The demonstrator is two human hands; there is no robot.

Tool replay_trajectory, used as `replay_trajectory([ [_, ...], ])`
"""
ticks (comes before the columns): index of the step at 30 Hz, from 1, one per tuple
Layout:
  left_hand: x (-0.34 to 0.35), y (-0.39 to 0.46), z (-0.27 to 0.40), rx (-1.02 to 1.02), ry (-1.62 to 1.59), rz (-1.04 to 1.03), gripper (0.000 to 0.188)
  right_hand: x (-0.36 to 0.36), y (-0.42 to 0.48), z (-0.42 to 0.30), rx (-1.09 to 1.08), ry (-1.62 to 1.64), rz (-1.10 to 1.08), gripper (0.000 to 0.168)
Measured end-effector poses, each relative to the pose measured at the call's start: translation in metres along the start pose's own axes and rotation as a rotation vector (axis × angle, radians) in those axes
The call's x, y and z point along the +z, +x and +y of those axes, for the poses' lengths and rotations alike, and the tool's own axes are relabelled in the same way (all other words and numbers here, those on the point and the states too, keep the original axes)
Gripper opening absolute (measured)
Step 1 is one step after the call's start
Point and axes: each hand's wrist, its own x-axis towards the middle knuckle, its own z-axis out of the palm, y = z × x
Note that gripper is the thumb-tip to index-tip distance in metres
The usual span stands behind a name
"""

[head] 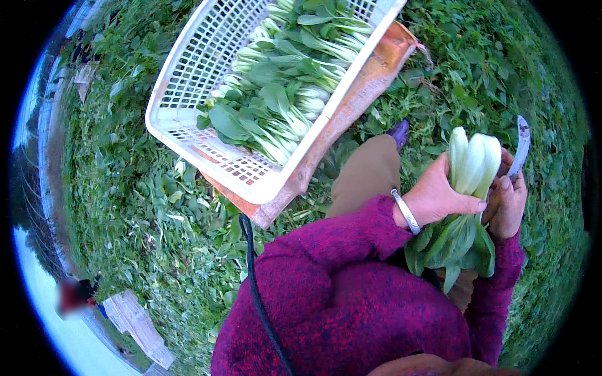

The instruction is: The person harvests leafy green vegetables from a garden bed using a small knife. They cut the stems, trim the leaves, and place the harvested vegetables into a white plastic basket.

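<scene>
My left hand, with a silver bangle at the wrist, grips several heads of bok choy, their pale bases upward and leaves hanging down. On the right, my right hand is closed around a knife whose curved blade points upward; its handle is hidden by the fingers. The right fingers are close behind the bok choy stalks; whether they touch them I cannot tell. A white plastic basket at the upper left holds rows of bok choy, well away from both hands.
Under the basket lies an orange and whitish sack. Cut leaves litter the ground on the left, and green plants grow around. My bent knee is between basket and hands. Another person is far off at the lower left.
</scene>
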Motion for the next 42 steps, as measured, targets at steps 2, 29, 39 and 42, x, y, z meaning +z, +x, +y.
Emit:
replay_trajectory([
  [2,-0.009,0.001,0.031,-0.018,-0.16,0.012,0.061,0.016,0.015,-0.001,0.031,0.015,0.003,0.048],
  [29,-0.357,-0.123,0.197,0.381,0.913,1.239,0.047,-0.013,0.03,0.047,0.183,-0.398,-0.027,0.028],
  [39,-0.314,-0.082,0.137,-0.107,2.145,-0.039,0.05,-0.012,0.028,0.051,0.226,-0.392,-0.08,0.027],
  [42,-0.325,-0.082,0.109,-0.153,2.159,-0.276,0.039,-0.01,0.023,0.048,0.237,-0.36,-0.03,0.026],
])
